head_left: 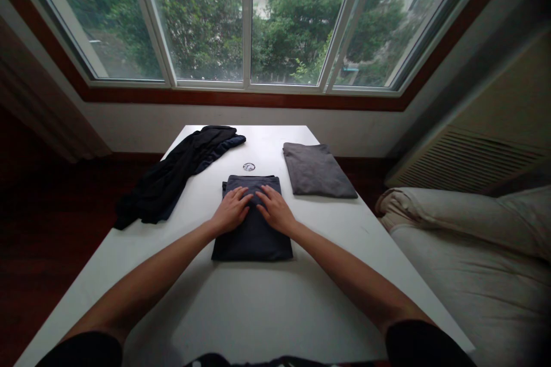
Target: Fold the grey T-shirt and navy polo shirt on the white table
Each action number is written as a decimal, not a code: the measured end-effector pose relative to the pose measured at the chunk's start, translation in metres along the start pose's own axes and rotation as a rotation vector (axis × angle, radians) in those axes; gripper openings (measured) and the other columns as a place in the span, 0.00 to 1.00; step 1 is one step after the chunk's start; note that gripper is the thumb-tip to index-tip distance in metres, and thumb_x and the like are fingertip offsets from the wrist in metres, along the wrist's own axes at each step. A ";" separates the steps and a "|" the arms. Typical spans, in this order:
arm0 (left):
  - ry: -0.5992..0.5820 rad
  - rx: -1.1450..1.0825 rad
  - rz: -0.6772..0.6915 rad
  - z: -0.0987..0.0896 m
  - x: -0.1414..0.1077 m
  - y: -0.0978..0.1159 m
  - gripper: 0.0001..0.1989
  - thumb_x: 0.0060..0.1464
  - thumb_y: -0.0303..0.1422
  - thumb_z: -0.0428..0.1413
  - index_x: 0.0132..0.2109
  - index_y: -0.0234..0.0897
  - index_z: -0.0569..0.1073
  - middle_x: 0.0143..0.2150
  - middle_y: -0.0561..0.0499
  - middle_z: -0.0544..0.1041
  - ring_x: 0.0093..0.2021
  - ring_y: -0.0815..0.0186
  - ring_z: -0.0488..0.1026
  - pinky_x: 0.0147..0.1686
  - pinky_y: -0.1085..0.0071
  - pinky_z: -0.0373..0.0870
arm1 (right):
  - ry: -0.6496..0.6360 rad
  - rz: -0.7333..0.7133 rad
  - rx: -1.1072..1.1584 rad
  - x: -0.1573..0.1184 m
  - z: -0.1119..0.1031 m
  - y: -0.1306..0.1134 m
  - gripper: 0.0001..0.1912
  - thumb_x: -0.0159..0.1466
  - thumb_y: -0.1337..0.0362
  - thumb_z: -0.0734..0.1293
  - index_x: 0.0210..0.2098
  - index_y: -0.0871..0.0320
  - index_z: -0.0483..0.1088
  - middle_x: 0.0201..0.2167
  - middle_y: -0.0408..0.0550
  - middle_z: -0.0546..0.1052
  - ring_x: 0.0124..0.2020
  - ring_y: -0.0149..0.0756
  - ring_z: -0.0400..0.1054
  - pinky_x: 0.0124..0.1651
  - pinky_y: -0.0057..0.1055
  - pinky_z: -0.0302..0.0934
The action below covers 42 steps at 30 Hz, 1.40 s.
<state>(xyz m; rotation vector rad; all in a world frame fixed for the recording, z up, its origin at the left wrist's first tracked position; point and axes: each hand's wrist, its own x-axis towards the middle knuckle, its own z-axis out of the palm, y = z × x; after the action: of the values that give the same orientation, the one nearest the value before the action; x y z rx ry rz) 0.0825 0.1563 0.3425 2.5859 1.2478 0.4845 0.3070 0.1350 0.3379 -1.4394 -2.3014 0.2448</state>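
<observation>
A dark navy garment (258, 243), folded into a neat rectangle, lies in front of me on the white table (258, 309). My left hand (232, 209) rests flat on its upper left part, fingers spread. On the upper right part lies my right hand (274, 210), also flat with fingers apart. The fingertips of both hands nearly meet near the middle of the cloth. Neither hand grips anything. A grey folded garment (318, 172) sits farther back, to the right of my right hand.
Dark unfolded clothes (172, 175) lie heaped along the table's left edge. A small round emblem (248, 167) shows on the tabletop behind the navy garment. A pale cushioned sofa (469, 258) stands to the right. Behind the table is a wide window (247, 28).
</observation>
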 end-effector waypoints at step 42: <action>0.032 -0.079 0.061 -0.036 -0.075 -0.001 0.08 0.72 0.31 0.47 0.45 0.38 0.70 0.41 0.48 0.77 0.41 0.59 0.74 0.44 0.63 0.71 | -0.074 -0.156 -0.038 -0.086 -0.023 -0.011 0.29 0.58 0.74 0.67 0.60 0.61 0.71 0.67 0.59 0.66 0.67 0.50 0.61 0.70 0.47 0.59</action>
<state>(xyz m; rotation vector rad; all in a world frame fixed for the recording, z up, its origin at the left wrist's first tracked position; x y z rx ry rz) 0.0239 0.0999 0.3603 2.5657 1.1387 0.5764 0.3411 0.0518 0.3413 -1.2801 -2.4754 0.2129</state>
